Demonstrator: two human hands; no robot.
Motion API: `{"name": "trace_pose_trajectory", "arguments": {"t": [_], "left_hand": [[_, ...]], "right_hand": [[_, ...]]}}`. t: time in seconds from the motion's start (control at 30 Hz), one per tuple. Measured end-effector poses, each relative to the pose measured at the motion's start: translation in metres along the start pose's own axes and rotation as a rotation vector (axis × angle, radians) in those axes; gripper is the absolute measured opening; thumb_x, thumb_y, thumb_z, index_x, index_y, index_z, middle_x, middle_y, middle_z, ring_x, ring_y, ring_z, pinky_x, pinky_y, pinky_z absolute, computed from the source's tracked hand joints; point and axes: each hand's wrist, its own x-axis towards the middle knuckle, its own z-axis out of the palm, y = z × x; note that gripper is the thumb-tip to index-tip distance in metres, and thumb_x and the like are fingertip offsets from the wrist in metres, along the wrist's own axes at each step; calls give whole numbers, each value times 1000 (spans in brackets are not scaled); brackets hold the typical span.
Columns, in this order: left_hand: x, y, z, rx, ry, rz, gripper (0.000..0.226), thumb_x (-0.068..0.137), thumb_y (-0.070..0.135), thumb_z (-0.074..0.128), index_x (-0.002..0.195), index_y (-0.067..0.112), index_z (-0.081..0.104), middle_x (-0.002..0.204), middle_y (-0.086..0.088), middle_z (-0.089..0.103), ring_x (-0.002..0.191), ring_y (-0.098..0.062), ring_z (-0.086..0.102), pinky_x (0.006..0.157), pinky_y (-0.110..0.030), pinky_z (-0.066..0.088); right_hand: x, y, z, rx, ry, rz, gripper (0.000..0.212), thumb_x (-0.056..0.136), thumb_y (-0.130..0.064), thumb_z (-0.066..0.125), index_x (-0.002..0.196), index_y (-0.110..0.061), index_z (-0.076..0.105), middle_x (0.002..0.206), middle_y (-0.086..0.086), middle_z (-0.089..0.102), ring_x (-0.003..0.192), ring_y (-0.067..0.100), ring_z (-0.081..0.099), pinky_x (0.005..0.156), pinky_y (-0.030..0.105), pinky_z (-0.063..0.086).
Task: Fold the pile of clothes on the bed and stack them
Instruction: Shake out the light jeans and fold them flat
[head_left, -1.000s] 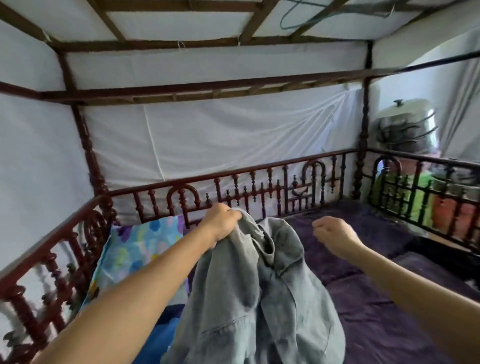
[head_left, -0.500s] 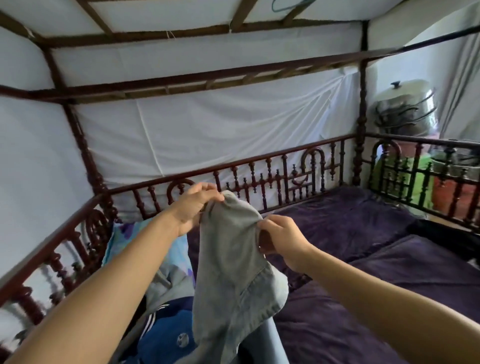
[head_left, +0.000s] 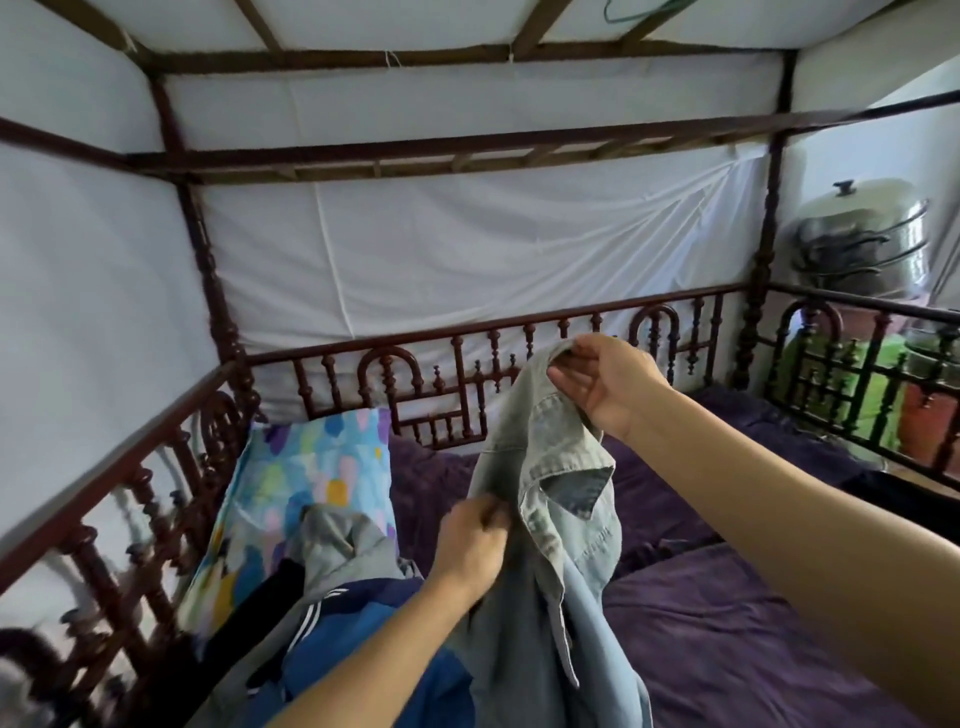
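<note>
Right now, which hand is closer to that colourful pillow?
Left. The left hand grips the denim shirt low down, just right of the colourful pillow. The right hand pinches the shirt's top, higher up and farther to the right.

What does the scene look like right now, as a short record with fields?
right hand: pinches the top of the denim shirt, held high
left hand: grips the shirt's front edge lower down
denim shirt: hanging, not yet folded
pile: blue jacket and grey garment, unfolded, by the patterned pillow
bed cover: purple
folded stack: none in view
</note>
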Motion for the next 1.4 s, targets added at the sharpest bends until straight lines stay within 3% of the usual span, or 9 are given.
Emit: {"name": "trace_pose_trajectory", "arguments": {"t": [0.23, 0.33, 0.47, 0.67, 0.77, 0.9, 1.1, 1.27, 1.4], "left_hand": [[17, 21, 7, 55, -394, 45, 64, 57, 73, 74, 101, 27, 65, 95, 11, 70, 88, -3, 64, 75, -22, 48], [12, 31, 46, -50, -313, 112, 29, 88, 31, 64, 70, 8, 63, 70, -4, 62, 67, -14, 54, 66, -31, 41], [41, 52, 33, -296, -150, 43, 20, 96, 17, 52, 89, -1, 59, 76, -7, 64, 65, -16, 54, 59, -31, 46], [26, 58, 69, -80, -743, 40, 65, 61, 54, 84, 113, 23, 60, 106, 8, 68, 97, -5, 65, 81, -22, 52], [16, 62, 112, -151, -558, 62, 21, 85, 29, 65, 79, 9, 65, 76, 6, 64, 69, -9, 56, 69, -33, 44], [54, 66, 91, -244, -266, 7, 23, 92, 12, 52, 71, 6, 58, 73, -12, 67, 66, -22, 55, 64, -38, 45], [18, 94, 116, -221, -747, 118, 47, 65, 49, 83, 101, 24, 66, 94, 3, 73, 84, -6, 69, 71, -23, 54], [31, 89, 133, -209, -425, 179, 14, 90, 3, 55, 80, -6, 60, 77, -16, 62, 73, -13, 50, 67, -34, 40], [62, 105, 88, -128, -174, 301, 18, 96, 5, 46, 81, 6, 57, 75, -7, 60, 69, -17, 53, 60, -24, 41]], "right_hand": [[-1, -26, -44, 101, 147, 5, 17, 98, -9, 50, 83, -2, 53, 75, 13, 61, 57, 20, 65, 44, 23, 54], [-8, -33, -51, 103, 132, -2, 15, 96, -8, 52, 83, -1, 55, 75, 14, 63, 46, 19, 65, 42, 22, 51], [-13, -60, -87, 131, 235, -88, 19, 97, -8, 50, 80, -1, 55, 74, 12, 61, 47, 17, 65, 42, 21, 51], [-20, -65, -112, 178, 272, -93, 22, 97, -7, 47, 77, -2, 51, 76, 12, 57, 61, 18, 62, 40, 20, 50], [-27, -68, -106, 163, 243, -98, 22, 96, -8, 49, 76, -1, 53, 70, 11, 58, 49, 19, 60, 40, 20, 50], [-39, -96, -131, 171, 329, -164, 21, 97, -10, 49, 78, -3, 52, 76, 11, 58, 52, 16, 62, 39, 18, 49], [-42, -92, -142, 228, 341, -144, 19, 98, -9, 46, 82, -2, 52, 79, 11, 55, 68, 18, 59, 43, 18, 52], [-43, -93, -157, 200, 340, -151, 21, 96, -11, 50, 77, -2, 53, 75, 11, 59, 56, 18, 65, 40, 19, 50], [-41, -98, -191, -10, 533, -245, 18, 92, -12, 52, 74, -9, 54, 69, 6, 61, 46, 12, 63, 36, 17, 43]]}}
